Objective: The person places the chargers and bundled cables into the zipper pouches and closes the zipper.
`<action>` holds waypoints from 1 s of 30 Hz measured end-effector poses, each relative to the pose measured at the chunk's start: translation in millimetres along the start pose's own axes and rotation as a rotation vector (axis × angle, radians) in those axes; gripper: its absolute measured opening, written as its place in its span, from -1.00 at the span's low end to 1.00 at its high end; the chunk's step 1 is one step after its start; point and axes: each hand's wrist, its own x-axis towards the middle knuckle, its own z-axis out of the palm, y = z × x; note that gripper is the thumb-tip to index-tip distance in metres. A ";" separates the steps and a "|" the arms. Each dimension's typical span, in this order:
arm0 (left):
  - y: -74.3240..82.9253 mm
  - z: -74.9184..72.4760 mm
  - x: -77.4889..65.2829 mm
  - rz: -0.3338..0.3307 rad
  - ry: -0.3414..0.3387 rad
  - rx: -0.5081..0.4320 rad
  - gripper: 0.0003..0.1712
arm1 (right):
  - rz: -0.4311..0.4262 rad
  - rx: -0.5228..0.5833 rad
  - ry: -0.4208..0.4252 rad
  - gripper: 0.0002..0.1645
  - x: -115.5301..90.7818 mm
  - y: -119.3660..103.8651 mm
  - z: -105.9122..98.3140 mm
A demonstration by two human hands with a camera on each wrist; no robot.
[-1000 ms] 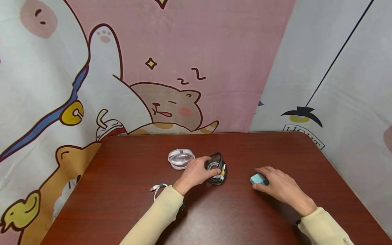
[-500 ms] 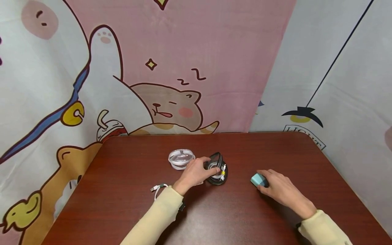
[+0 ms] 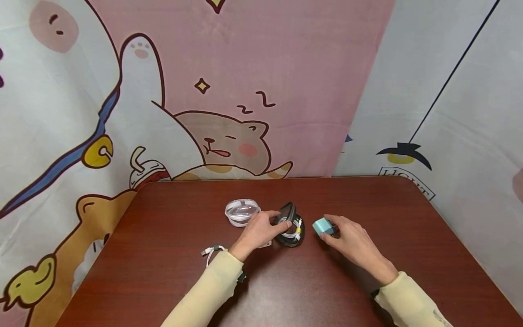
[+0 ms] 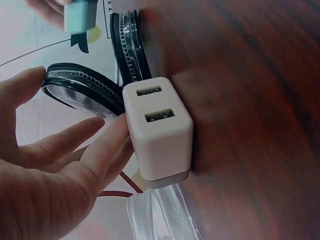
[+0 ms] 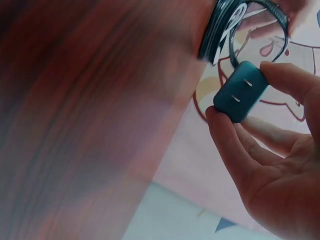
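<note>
My right hand [image 3: 355, 240] pinches a teal plug charger [image 3: 323, 226] between thumb and fingers, just right of a round clear zip case with black trim [image 3: 291, 238]. Two metal prongs show on the teal charger [image 5: 241, 91] in the right wrist view. My left hand [image 3: 259, 229] holds the case's raised lid [image 3: 288, 211] by its edge. Inside the case lies a coiled white cable [image 3: 291, 235] with a yellow tie. Close to the left hand's fingers, a white two-port USB charger [image 4: 160, 130] stands on the table; the left hand mostly hides it in the head view.
Behind the left hand sits a clear case with white trim [image 3: 242, 212]. A white USB cable [image 3: 210, 250] lies left of the left forearm, which partly covers it. The brown table [image 3: 180, 209] meets a cartoon-printed cloth [image 3: 310, 91] at its back edge.
My right hand has taken hold of the teal charger and carried it left and away from me, nearer the black-trimmed case. The left hand stays almost in place with the lid.
</note>
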 end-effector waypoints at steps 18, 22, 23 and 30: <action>-4.3 -4.0 -3.0 -0.040 -0.041 -0.137 -0.34 | -0.055 0.040 0.029 -0.34 25.2 -32.2 32.5; -3.5 -4.4 -3.7 -0.048 -0.047 -0.148 -0.35 | -0.048 0.035 0.013 -0.34 27.9 -34.8 37.3; -3.5 -4.4 -3.8 -0.049 -0.047 -0.148 -0.35 | -0.046 0.032 0.012 -0.33 28.5 -35.3 38.5; -4.5 -3.5 -3.9 -0.047 -0.037 -0.159 -0.35 | -0.069 -0.007 0.032 -0.37 32.0 -38.6 47.8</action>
